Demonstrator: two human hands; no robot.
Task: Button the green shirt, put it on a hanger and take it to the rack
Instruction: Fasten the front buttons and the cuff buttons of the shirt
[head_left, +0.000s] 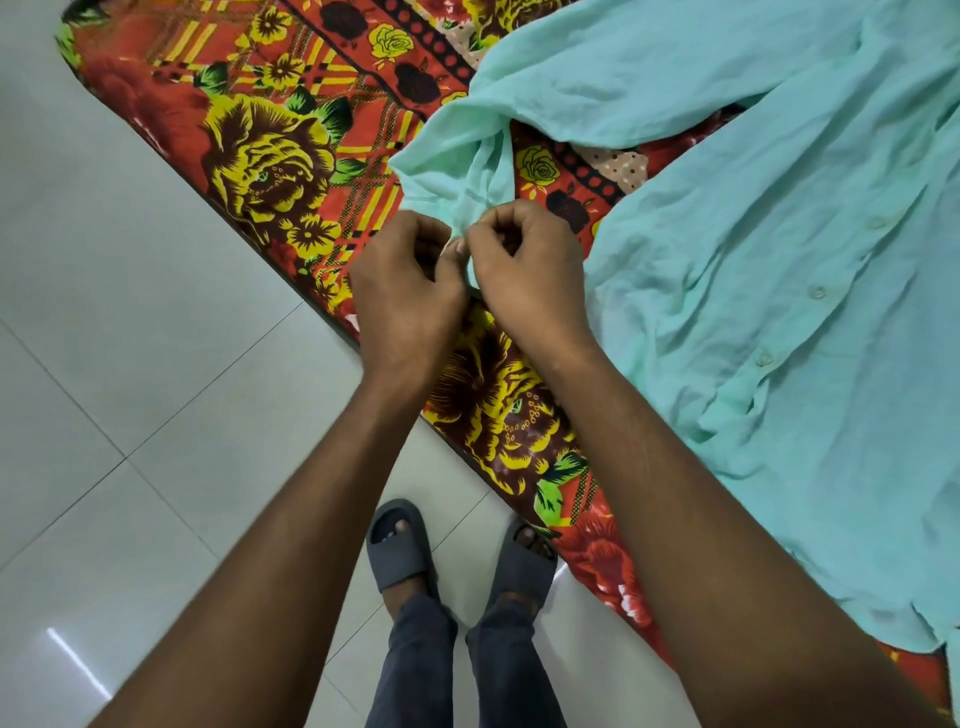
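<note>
Floor: pale glossy tiles (130, 312), seen from above.
Bed: covered by a red and yellow floral sheet (270, 156), its edge running diagonally across the view.
Green shirt: (779, 260) spread on the sheet, front placket with buttons (817, 292) showing; one sleeve reaches toward the bed edge.
Left hand: (405, 296) fingers pinched together on the sleeve cuff (457, 208).
Right hand: (524, 270) fingers clamped on the same cuff, touching the left.
Feet: grey sandals (400, 545) on the tiles.

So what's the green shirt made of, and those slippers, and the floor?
The green shirt looks like thin woven cloth, matte and much creased. The slippers look like soft moulded rubber or foam, dull grey and seamless. The floor looks like glazed tile: glossy, reflecting light, with grout lines.
</note>
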